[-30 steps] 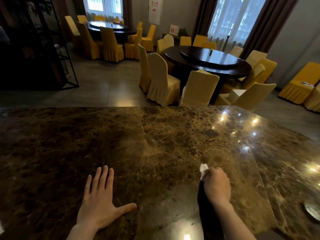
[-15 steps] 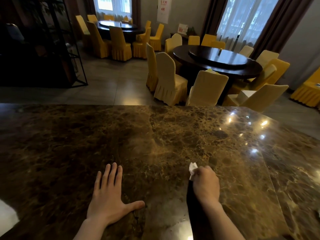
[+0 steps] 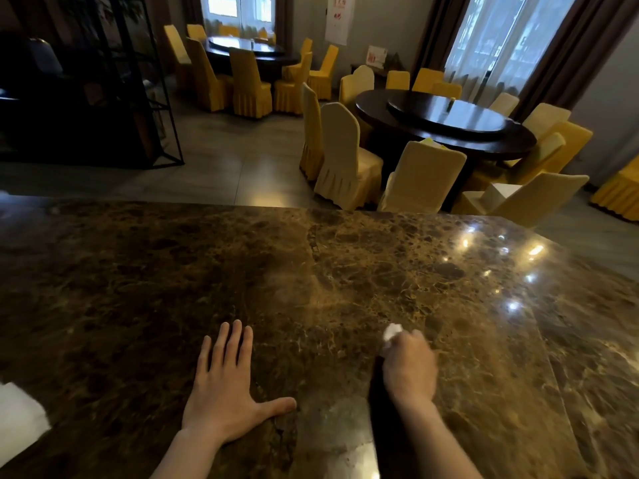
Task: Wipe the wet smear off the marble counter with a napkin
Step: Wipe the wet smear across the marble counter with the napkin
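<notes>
A brown marble counter [image 3: 138, 288] fills the lower half of the head view. My right hand [image 3: 409, 366] is closed on a crumpled white napkin [image 3: 392, 331], which pokes out past my knuckles and presses on the stone. The hand is blurred. My left hand [image 3: 224, 385] lies flat on the counter to the left, palm down, fingers spread, holding nothing. A paler, shinier patch of stone [image 3: 332, 430] lies between my two forearms; I cannot tell whether it is the wet smear or a reflection.
Something white and flat [image 3: 19, 420] lies on the counter at the lower left edge. Beyond the counter's far edge are a tiled floor, round dark dining tables [image 3: 446, 126] with yellow-covered chairs [image 3: 342, 157], and a black metal shelf frame [image 3: 138, 98] on the left.
My right hand with the napkin has slid left across the marble. My view has turned left, bringing the white thing at the lower left into sight. My left hand stays flat.
</notes>
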